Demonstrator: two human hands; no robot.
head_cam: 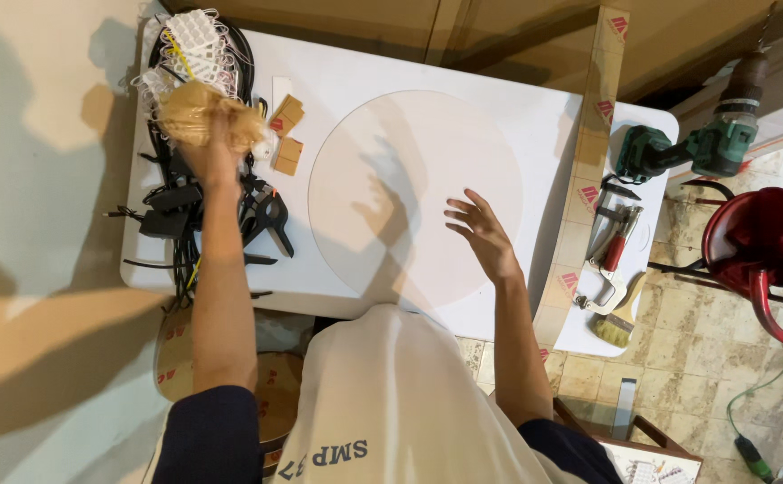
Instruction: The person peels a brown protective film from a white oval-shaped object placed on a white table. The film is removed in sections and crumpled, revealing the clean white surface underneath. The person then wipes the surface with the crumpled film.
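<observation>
My left hand reaches to the table's far left and grips a crumpled wad of brown protective paper, held over a pile of black cables. My right hand hovers with fingers spread over the right part of a large white round disc, which lies flat on the white table. Nothing is in the right hand.
Black cables and spring clamps and a string of white modules crowd the left end. Small brown paper squares lie nearby. A long paper-covered strip, green drill, clamp and brush sit right. A red stool stands beside.
</observation>
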